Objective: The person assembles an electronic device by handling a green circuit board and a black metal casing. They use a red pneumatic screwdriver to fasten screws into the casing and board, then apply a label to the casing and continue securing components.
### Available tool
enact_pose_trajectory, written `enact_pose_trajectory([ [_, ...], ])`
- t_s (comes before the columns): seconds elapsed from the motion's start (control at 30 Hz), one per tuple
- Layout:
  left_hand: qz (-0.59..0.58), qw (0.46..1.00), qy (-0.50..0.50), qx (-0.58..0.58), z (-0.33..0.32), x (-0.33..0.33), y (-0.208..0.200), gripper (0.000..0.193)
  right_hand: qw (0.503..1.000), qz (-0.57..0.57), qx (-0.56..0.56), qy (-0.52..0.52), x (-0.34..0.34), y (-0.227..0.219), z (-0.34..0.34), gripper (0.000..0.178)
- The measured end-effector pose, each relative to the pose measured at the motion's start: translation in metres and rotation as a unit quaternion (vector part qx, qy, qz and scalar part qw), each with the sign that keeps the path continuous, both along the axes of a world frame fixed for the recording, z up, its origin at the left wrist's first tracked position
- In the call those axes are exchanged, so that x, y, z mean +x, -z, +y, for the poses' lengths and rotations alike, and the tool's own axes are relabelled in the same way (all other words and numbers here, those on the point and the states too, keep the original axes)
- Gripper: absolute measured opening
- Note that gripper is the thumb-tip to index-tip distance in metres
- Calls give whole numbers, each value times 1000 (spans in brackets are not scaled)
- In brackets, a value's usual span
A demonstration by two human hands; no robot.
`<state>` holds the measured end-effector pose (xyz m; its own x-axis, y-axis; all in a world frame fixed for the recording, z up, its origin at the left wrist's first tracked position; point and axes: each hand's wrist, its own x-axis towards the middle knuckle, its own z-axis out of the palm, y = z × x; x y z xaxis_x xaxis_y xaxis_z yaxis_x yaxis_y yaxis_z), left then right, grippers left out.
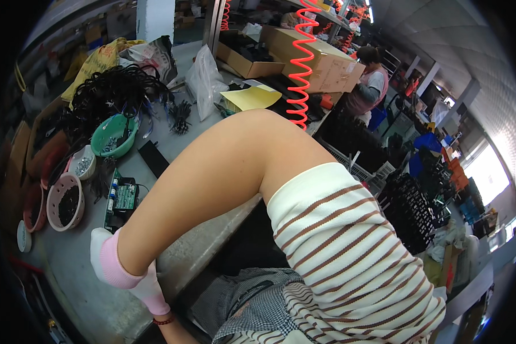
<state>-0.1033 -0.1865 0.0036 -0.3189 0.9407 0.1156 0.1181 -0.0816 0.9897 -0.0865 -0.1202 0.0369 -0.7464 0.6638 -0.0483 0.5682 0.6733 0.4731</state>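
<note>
My right arm, in a brown-striped white sleeve, reaches across the table. My right hand (104, 255), in a white glove with a pink cuff, is low at the left, just below a green circuit board (123, 195) in a dark housing. My left hand (151, 289), gloved alike, is partly behind the right wrist. The fingers of both hands are mostly hidden, so I cannot tell whether they hold anything. Beyond the board lies a flat black piece (153, 159). Nearby are a pink basket (53, 215) of dark small parts and a white bowl (74, 166) of metal parts.
A green bowl (100, 135) stands before a heap of black cables (117, 89). A clear plastic bag (203, 80), yellow paper (252, 98) and cardboard boxes (321, 63) lie farther back. A red coiled hose (300, 74) hangs down. Another person (370, 89) stands beyond, near stacked black crates (410, 200).
</note>
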Motion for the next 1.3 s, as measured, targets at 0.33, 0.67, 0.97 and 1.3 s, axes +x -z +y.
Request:
enact_pose_trajectory([
  [0.33, 29, 1000, 0, -8, 1, -17, 30, 51, 975, -75, -161, -135, 21, -108, -4, 26],
  [0.67, 73, 995, -31, -53, 1, 2, 4, 45, 987, 155, 50, -9, 27, -57, -20, 12],
  [0.97, -16, 996, -41, -75, 8, -1, 10, 48, 974, -56, -157, -154, 39, -97, -5, 22],
  [1.3, -25, 999, 18, 14, 17, -8, 26, 57, 977, 0, -131, -166, 21, -73, 4, 21],
])
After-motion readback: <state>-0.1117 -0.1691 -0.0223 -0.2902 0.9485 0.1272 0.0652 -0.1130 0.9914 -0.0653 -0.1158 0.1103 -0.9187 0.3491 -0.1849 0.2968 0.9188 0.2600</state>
